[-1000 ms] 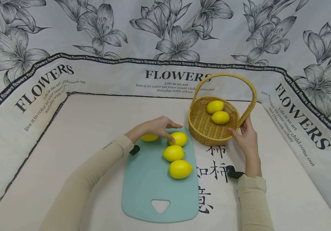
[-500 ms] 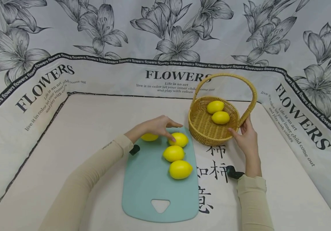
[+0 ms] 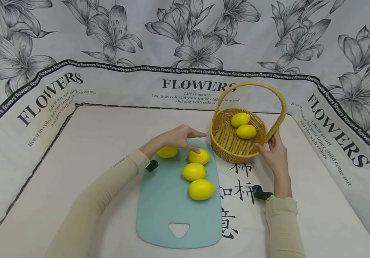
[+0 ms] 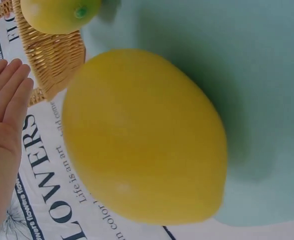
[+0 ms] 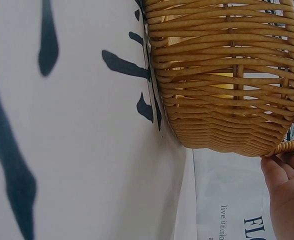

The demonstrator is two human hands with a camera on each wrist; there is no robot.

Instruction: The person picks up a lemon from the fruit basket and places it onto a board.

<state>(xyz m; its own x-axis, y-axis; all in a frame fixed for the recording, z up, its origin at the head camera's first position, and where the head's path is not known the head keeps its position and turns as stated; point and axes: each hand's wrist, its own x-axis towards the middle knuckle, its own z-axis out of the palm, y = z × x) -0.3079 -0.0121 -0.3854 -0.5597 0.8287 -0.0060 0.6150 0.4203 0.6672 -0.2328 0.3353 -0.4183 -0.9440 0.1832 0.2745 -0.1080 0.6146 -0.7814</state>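
My left hand [image 3: 181, 137] is above the back end of a light-blue cutting board [image 3: 165, 204]. Its fingers are extended, and its thumb overlaps the rear lemon [image 3: 201, 157] in the head view; the left wrist view has the hand apart from the lemons. Two lemons, a middle one [image 3: 194, 172] and a front one [image 3: 202, 189], line up before it. Partly behind the wrist sits a left-hand lemon [image 3: 167, 152], large in the left wrist view. With thumb and fingers, my right hand [image 3: 274, 154] grips the rim of a wicker basket [image 3: 233, 152] at its handle base.
Inside the basket lie two lemons, one behind [image 3: 240, 119] and one in front [image 3: 246, 131]. The basket's tall handle [image 3: 262, 85] arches above it. A pale cloth [image 3: 107, 222] with black lettering covers the table; flower-printed fabric [image 3: 120, 86] rises behind and at both sides.
My left hand has lifted slightly and shifted right, its thumb now higher over the rear lemon and its fingers further extended. My right hand and the basket hold still.
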